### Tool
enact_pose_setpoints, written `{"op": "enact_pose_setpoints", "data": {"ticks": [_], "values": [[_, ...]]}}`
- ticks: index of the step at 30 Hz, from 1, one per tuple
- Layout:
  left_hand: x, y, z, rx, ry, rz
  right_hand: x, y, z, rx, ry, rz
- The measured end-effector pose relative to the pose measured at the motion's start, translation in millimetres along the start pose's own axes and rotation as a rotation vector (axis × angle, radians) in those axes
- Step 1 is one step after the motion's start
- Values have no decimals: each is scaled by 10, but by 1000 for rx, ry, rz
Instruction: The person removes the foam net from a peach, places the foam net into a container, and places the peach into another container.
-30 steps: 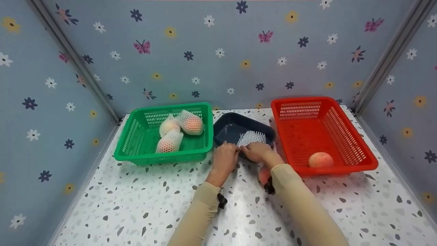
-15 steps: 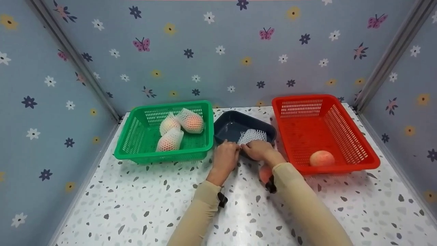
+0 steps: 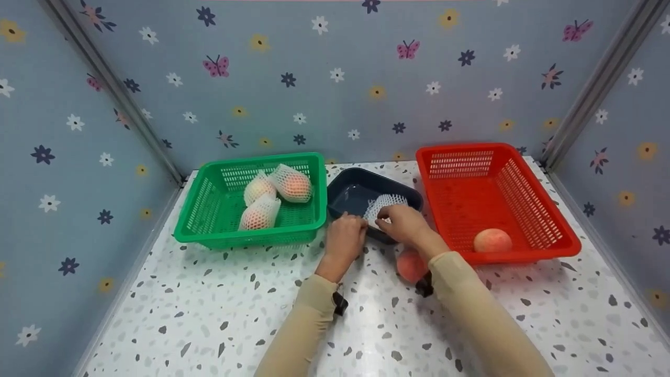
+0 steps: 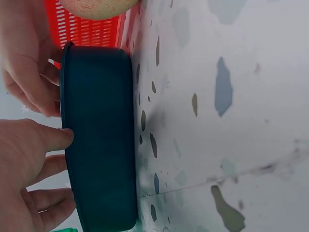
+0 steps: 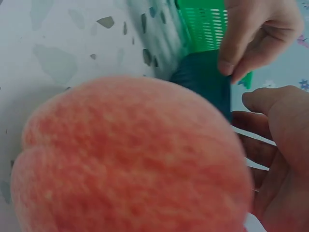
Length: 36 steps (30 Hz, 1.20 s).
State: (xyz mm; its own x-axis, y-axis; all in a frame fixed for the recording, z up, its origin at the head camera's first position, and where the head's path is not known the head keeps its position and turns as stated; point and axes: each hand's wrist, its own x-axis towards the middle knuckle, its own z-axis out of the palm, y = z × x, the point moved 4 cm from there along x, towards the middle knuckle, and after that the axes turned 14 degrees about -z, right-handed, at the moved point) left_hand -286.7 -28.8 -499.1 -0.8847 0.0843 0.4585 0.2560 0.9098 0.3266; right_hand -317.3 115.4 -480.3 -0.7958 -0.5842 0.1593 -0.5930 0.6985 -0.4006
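Netting (image 3: 386,201), white and open-meshed, lies inside the dark tray (image 3: 352,192), at its right part. The left hand (image 3: 345,238) has its fingers pinching the tray's rim; the right hand (image 3: 407,222) is at the tray, fingers loosely spread. A bare peach (image 3: 411,266) sits before the tray.

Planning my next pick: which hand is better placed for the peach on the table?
Probably the right hand: it is nearer the peach and looks free; the left hand pinches the dark tray by its rim.
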Motion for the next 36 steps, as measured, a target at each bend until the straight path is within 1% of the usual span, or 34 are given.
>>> {"op": "enact_pose_setpoints", "data": {"ticks": [4, 8, 11, 14, 17, 22, 27, 31, 34, 36], "values": [[2, 3, -10, -3, 10, 6, -130, -114, -146, -26, 47, -49], [-10, 1, -6, -20, 11, 2, -309, -249, -267, -60, 86, -106], [-15, 3, -1, -29, 10, -1, -446, -329, -316, -86, 90, -124], [-11, 0, -1, -25, 15, -4, -572, -377, -316, -90, 86, -132], [-14, -8, 5, -29, 20, -9, -701, -395, -281, -75, 103, -164], [-6, -1, 16, -34, 5, -2, -881, -343, -180, -36, 117, -181], [9, -4, 4, -42, 2, 2, -975, -257, -35, -56, 87, -150], [-1, -8, 6, -37, -7, -8, -1031, -185, 110, -80, 42, -112], [-7, -6, 4, -26, -19, -19, -1063, -145, 206, -79, 19, -114], [-3, -2, -3, -24, -25, -24, -1075, -131, 245, -82, 20, -129]]}}
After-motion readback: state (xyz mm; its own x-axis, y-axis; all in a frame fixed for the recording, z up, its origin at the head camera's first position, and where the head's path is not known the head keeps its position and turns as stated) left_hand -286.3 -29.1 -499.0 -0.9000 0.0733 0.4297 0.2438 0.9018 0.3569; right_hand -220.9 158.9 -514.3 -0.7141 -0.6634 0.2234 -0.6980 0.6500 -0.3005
